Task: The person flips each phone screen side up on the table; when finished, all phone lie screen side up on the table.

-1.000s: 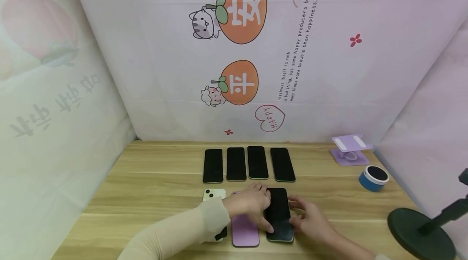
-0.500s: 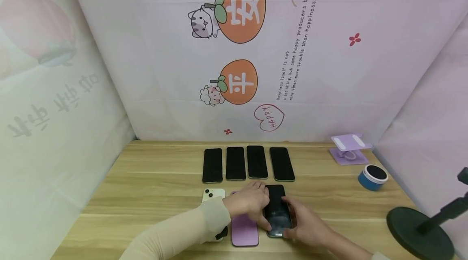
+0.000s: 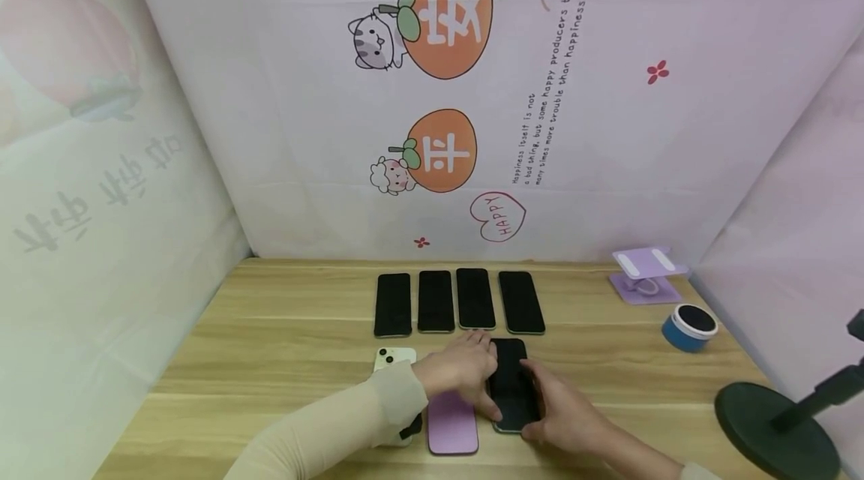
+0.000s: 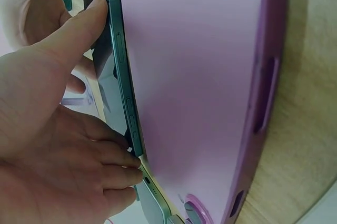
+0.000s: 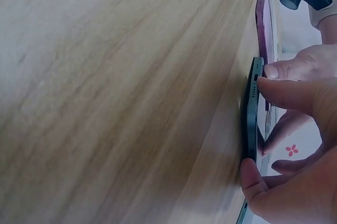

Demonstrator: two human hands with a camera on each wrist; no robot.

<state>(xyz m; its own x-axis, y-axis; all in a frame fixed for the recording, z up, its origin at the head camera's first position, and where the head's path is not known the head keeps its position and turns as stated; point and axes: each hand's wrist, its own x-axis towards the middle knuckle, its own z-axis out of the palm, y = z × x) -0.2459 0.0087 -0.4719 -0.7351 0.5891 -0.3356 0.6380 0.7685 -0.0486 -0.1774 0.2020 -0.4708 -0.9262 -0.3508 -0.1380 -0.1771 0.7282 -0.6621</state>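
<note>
Dark phone (image 3: 511, 386) lies face-up on the bench (image 3: 283, 330), immediately right of the lilac phone (image 3: 452, 426). Right hand (image 3: 570, 414) grasps it at the right edge and near corner; left hand (image 3: 466, 369), fingers unclenched, touches its left edge. Four black-screened phones (image 3: 435, 301) form the far row.

Your dark phone (image 3: 514, 390) looks glossy, the purple phone (image 3: 453, 426) at its nine o'clock smooth. Your table (image 3: 290, 360) shows woodgrain.

Seven phones (image 3: 513, 386), one purple stand (image 3: 649, 262), one blue tub (image 3: 689, 330), one black base (image 3: 763, 427).
</note>
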